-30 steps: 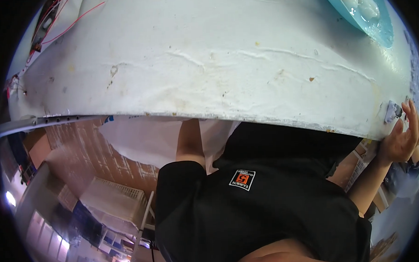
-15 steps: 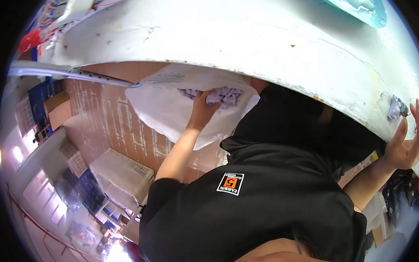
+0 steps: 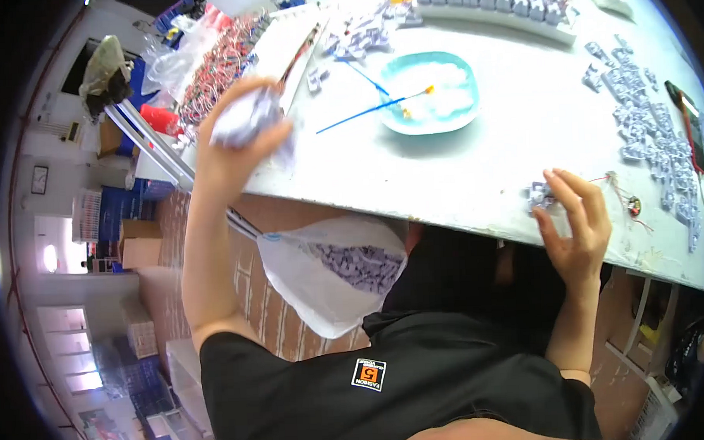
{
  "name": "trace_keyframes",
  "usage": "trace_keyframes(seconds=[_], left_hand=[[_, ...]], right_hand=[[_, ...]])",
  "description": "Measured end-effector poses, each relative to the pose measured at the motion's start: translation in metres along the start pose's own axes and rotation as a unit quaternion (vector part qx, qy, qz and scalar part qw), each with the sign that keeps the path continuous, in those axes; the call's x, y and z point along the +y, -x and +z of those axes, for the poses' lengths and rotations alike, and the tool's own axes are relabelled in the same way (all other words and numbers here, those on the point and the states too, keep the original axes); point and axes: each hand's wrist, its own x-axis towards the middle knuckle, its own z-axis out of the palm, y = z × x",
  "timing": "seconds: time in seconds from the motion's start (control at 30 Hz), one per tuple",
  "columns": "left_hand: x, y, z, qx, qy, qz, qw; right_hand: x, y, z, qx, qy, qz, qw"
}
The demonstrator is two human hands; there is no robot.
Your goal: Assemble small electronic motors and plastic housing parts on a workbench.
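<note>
Nearest the camera, a white plastic bag hung open below the desk's front edge, against the person's black shirt, its mouth turned up so the grey-lilac plastic parts inside lay within easy reach of a hand dipping down from above. The left hand was raised from that side, forearm lifted steeply with the elbow low by the bag, the grip closed round a bunched handful of the small grey parts, held over the desk's left edge; the picture was blurred there, so single pieces could not be made out. The right hand rested at the desk's near edge, wrist bent up, fingers spread and lightly curled, the grip open and only touching a small cluster of the same parts with its fingertips, as if to steady them. Just beside it lay a tiny component with thin wires. Further in stood a teal dish with blue sticks leaning on its rim, kept central between the hands. More grey parts lay scattered on the right, and a long row of them ran along the far edge
</note>
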Motion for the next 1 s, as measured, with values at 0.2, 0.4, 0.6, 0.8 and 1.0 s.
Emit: trace_keyframes(seconds=[0.2,0.4,0.6,0.8,1.0], left_hand=[[-0.055,-0.166,0.044,-0.008,-0.139,0.059,0.989],[-0.098,-0.206,0.074,-0.078,-0.360,0.039,0.929],[0.032,-0.105,0.050,0.005,-0.239,-0.028,0.971],[0.008,0.059,-0.018,-0.289,-0.002,-0.243,0.926],[-0.166,0.246,0.090,-0.387,-0.001,-0.541,0.746]], right_hand=[[0.001,0.003,0.000,0.013,0.023,-0.005,1.000],[0.002,0.006,-0.005,0.013,0.011,0.011,1.000],[0.010,0.013,-0.004,-0.026,-0.001,0.000,1.000],[0.015,0.009,-0.006,0.010,0.078,-0.061,0.995],[0.028,0.015,0.010,0.007,0.088,-0.114,0.990]])
